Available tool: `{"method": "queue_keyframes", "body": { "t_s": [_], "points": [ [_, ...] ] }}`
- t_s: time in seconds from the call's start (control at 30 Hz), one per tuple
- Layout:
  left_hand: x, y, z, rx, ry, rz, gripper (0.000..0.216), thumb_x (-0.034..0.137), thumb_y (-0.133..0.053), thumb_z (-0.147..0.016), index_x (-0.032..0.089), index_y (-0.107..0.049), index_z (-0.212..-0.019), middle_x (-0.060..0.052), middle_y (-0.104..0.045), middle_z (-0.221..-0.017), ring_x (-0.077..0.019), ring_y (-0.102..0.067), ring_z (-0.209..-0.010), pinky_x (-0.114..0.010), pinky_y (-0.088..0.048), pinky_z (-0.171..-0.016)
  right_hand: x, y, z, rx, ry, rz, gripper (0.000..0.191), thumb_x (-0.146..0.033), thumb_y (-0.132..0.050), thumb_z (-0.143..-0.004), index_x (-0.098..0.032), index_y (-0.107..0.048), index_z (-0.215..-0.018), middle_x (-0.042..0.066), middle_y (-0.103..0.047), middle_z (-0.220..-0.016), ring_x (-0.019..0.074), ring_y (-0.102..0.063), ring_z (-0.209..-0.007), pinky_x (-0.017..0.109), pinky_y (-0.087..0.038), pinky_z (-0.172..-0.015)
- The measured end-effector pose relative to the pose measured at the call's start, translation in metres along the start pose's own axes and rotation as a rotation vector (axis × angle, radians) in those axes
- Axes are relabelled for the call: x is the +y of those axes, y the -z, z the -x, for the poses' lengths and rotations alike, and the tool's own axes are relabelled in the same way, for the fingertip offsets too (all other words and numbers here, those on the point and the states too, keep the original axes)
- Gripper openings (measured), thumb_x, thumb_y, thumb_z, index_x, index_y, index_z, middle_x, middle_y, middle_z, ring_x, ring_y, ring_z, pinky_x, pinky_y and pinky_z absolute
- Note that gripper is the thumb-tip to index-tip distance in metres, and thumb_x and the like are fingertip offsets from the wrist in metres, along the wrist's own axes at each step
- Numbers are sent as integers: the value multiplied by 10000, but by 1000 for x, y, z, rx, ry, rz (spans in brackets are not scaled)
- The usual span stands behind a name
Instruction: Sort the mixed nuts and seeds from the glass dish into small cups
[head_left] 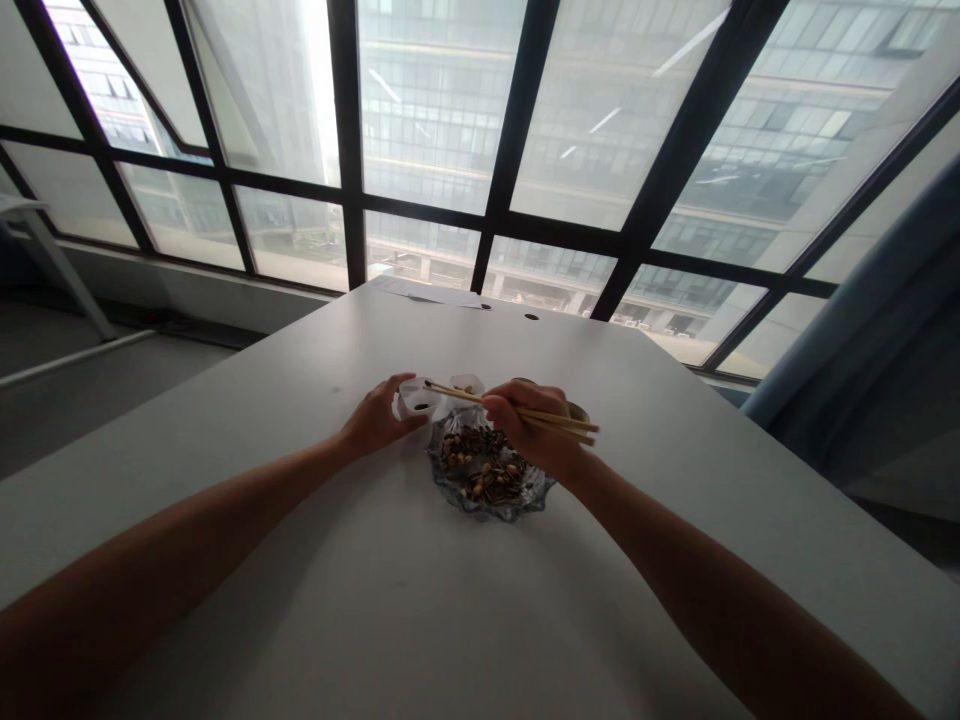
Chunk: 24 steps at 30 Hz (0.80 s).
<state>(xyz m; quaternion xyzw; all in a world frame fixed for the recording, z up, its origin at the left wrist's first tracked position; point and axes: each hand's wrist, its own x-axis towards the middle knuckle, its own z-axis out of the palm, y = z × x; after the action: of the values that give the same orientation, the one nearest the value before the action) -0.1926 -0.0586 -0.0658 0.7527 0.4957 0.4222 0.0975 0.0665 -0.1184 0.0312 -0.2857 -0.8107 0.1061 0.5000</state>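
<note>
A scalloped glass dish (487, 495) full of mixed dark seeds and pale nuts sits on the white table (375, 600) in front of me. My right hand (529, 425) is closed round a pair of wooden chopsticks (465, 396), whose tips reach left over a small white cup (416, 397). My left hand (379, 415) holds that cup, fingers curled round its side. A dark speck lies inside the cup. A second small white cup (466, 384) stands just behind the dish. Something brownish (577, 410) peeks out behind my right hand.
Sheets of paper (435, 292) lie at the table's far edge, near two small round holes (531, 317). Behind the table is a wall of large black-framed windows (495, 200). A blue curtain (870, 340) hangs at the right. Grey floor lies to the left.
</note>
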Motion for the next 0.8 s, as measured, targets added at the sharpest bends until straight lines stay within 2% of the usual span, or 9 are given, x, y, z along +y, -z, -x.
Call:
{"method": "queue_keyframes", "body": {
  "t_s": [0.1, 0.23, 0.37, 0.53, 0.67, 0.8],
  "points": [
    [-1, -1, 0, -3, -5, 3, 719, 511, -741, -728, 181, -520, -1328, -148, -676, -1260, -307, -669, -1098, -471, -542, -944, 2, -6, -5, -67, -57, -2, 400, -519, -600, -930, -188, -720, -742, 21, -678, -599, 122, -605, -522, 228, -480, -521],
    [-1, -1, -1, 0, -21, 13, 720, 519, -737, -725, 189, -520, -1327, -149, -667, -1277, -313, -667, -1109, -474, -546, -939, 4, -9, -2, -82, -131, -16, 416, -542, -584, -929, -195, -708, -735, 17, -675, -601, 124, -598, -515, 223, -473, -495],
    [0, 0, -1, -4, -17, 2, 724, 531, -735, -729, 181, -523, -1326, -155, -666, -1276, -323, -662, -1117, -483, -540, -948, 5, -1, 6, 31, -191, -35, 482, -583, -519, -951, -194, -693, -727, 30, -679, -605, 131, -612, -508, 235, -499, -489],
    [-1, 0, -1, -16, -8, -15, 711, 500, -741, -724, 190, -531, -1328, -150, -669, -1269, -322, -663, -1111, -474, -545, -941, 3, 28, 14, 166, -260, -92, 553, -629, -498, -945, -180, -685, -680, 11, -605, -480, 116, -543, -392, 225, -443, -388],
    [-3, 0, -2, -21, -2, 0, 732, 521, -735, -720, 192, -524, -1340, -149, -652, -1300, -316, -663, -1094, -473, -546, -936, -1, 49, 25, 28, -250, -14, 496, -561, -590, -924, -174, -673, -625, 18, -611, -473, 113, -539, -385, 222, -433, -388],
    [-4, 0, -2, -25, 16, 17, 761, 539, -740, -704, 191, -526, -1346, -147, -662, -1280, -311, -680, -1042, -475, -552, -917, -2, 53, 35, -89, -219, 73, 500, -509, -589, -936, -181, -627, -561, 34, -622, -487, 113, -541, -402, 225, -418, -404]
  ]
}}
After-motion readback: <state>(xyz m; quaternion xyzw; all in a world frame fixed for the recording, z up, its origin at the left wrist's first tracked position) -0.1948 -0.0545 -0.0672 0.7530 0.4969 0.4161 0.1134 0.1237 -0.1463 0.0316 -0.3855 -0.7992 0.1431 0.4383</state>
